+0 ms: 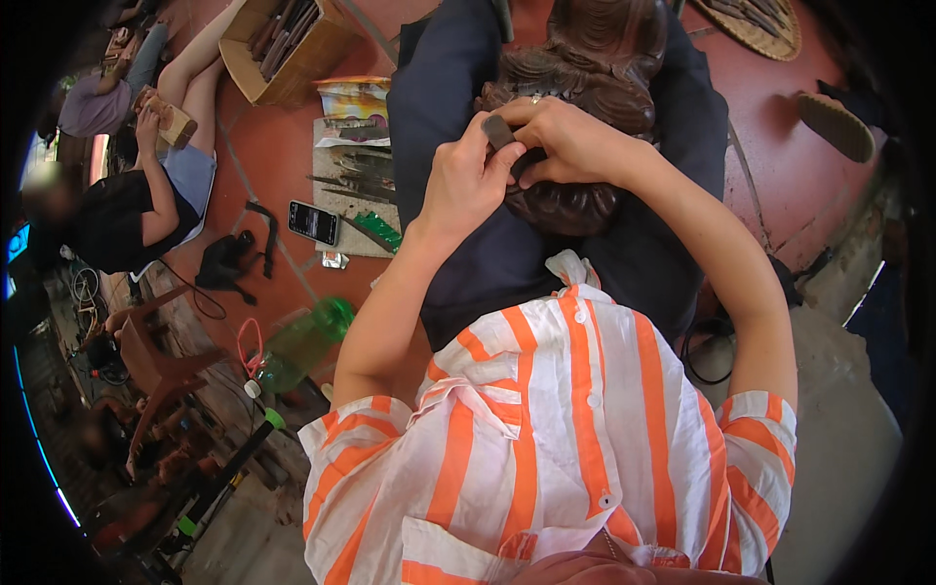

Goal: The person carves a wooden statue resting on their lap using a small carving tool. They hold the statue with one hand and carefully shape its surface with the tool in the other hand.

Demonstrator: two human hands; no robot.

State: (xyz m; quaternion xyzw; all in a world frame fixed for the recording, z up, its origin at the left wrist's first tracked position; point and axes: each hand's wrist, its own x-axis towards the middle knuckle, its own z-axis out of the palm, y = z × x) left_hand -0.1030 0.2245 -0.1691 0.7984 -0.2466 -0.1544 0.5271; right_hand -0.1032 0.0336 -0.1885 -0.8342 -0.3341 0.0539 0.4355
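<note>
A dark brown carved wooden statue [606, 57] lies between my legs, its glossy rounded end [570, 207] toward me. My left hand [464, 183] is closed on a small dark grey piece [498, 133] that looks like folded sandpaper, pinched between thumb and fingers. Close beside it, my right hand [570, 142] rests over the middle of the statue with its fingers bent around the carving. A ring shows on one of its fingers. Both hands meet at the statue's near left side, and they hide the spot where the grey piece meets the wood.
To the left lie a phone [313, 223], several dark carving tools [357, 174] on a board, and a green bottle [297, 346]. A cardboard box [265, 86] holds more tools. Far left, a person [136, 210] holds a wooden block [168, 119]. A woven tray [756, 21] sits at upper right.
</note>
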